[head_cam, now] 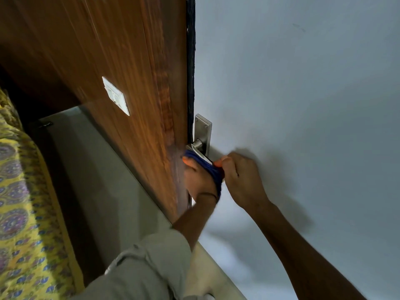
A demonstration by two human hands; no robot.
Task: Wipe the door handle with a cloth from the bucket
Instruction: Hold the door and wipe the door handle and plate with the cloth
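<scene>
Wiping is the step in hand, judged from the grip: the blue cloth (pixel 211 169) is wrapped over the lever of the door handle (pixel 198 148), directly below the handle's backplate (pixel 203 131); the left hand (pixel 198 180) sits on the frame side of the handle, fingers curled onto the cloth; the right hand (pixel 240 176) sits on the door side of the handle, fingers closed narrow and pinching the cloth's other end; the door (pixel 303 105) is pale, the wooden frame (pixel 129 72) lies beside the handle; the bucket is not in view; the next move calls for drawing the cloth along the lever under even tension, then covering the backplate above it
</scene>
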